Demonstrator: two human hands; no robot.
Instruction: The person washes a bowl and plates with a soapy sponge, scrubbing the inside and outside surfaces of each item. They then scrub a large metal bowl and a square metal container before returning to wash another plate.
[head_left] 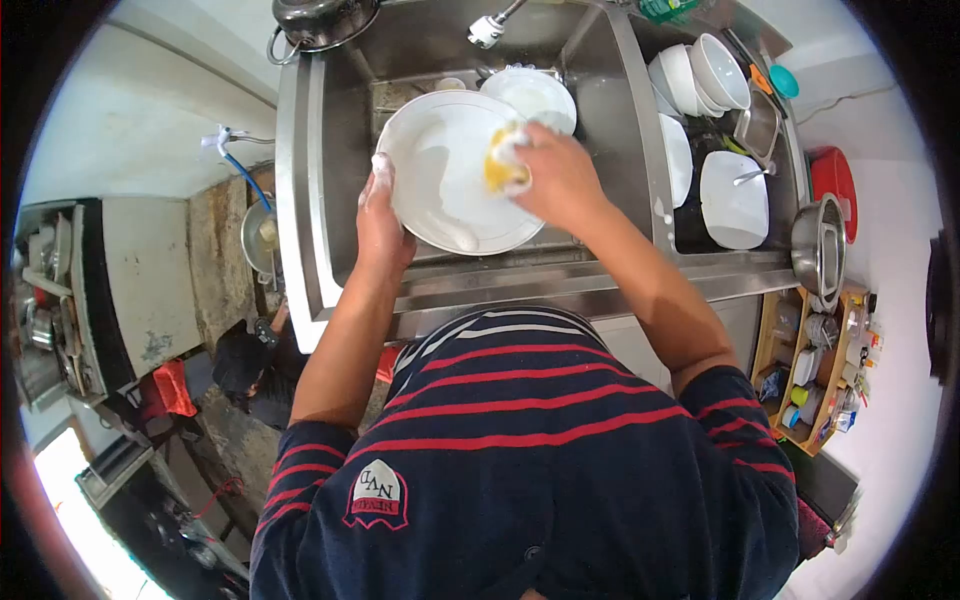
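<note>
Over the metal sink (607,150) a large white plate (440,180) is tilted, with soap suds along its lower edge. My left hand (381,215) grips the plate by its left rim, suds on the fingertips. My right hand (560,175) is closed round a yellow sponge (503,165) with foam on it and presses it to the plate's right side. Motion blurs the sponge and fingers a little. Behind the large plate, a smaller white plate (535,97) lies in the sink, partly covered.
The tap (487,31) hangs over the sink's far side. A dark pot (322,22) stands at the back left corner. White bowls (718,72) and a square white dish (735,200) fill the right basin. A person in a dark cap (243,357) is low at left.
</note>
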